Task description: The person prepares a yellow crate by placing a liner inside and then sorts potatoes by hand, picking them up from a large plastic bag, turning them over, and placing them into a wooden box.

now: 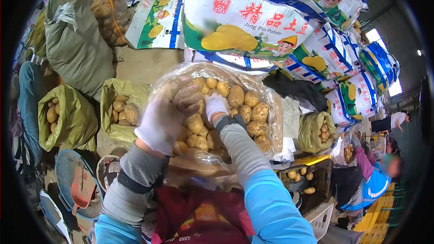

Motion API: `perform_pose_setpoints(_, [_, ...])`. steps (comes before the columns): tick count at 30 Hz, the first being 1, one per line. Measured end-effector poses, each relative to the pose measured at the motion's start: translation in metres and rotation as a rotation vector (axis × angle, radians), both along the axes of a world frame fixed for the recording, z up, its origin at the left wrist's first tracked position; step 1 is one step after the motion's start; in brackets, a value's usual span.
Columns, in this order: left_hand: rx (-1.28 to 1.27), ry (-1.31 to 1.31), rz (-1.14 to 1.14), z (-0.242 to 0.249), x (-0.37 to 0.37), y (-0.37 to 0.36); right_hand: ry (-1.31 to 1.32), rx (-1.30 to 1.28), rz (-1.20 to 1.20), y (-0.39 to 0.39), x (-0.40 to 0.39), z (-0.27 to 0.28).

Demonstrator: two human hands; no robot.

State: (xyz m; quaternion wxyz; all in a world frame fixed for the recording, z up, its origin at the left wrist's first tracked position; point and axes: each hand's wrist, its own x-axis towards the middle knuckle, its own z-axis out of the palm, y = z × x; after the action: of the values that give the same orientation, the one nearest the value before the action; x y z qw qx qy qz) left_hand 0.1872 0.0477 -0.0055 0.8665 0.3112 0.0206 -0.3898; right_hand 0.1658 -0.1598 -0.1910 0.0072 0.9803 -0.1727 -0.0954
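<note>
1. Blue sleeves [280,208], grey striped cuffs; foremost.
2. Left hand [169,110], gloved; soiled fingers bent above potatoes [244,113], grip cannot be told.
3. Right hand [216,105], white-gloved, among potatoes; fingertips hidden, grip cannot be told.
4. Potatoes, loose, inside plastic-lined carton [276,131] before the person.
5. Green sacks [77,119], potato-filled, left of carton.

Seen far to the right of the grip, a dim grey wall [393,11], broken by two bright openings, an upper window [374,36] and a lower window [394,88], with a small glowing lamp [419,53] farther right. Ahead and left of the grip, bare, dusty brown-grey floor [135,65]. Well right of and nearer than the grip, a yellow slatted structure [382,214].
</note>
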Motion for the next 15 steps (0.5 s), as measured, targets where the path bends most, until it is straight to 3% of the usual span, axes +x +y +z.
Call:
perform_pose_setpoints(5, [-0.028, -0.018, -0.01, -0.001, 0.001, -0.006, -0.057, 0.304, -0.176, -0.033, 0.002, 0.01])
perform_pose_setpoints(6, [-0.049, -0.019, -0.017, -0.001, -0.002, -0.008, -0.497, 1.008, -0.266, -0.057, -0.017, -0.001])
perform_pose_setpoints(8, [-0.012, -0.117, -0.005, 0.002, -0.009, -0.016, -0.65, 1.523, -0.332, -0.063, -0.043, 0.047])
perform_pose_setpoints(11, [0.205, -0.471, -0.046, -0.005, -0.022, -0.033, -0.752, 1.944, -0.604, -0.048, -0.088, 0.103])
perform_pose_setpoints(13, [0.343, -0.272, -0.143, 0.017, -0.038, -0.047, -0.687, 1.985, -0.61, -0.039, -0.111, 0.127])
perform_pose_setpoints(15, [0.19, -0.344, -0.234, 0.0, -0.057, -0.061, -0.604, 1.877, -0.672, -0.031, -0.134, 0.147])
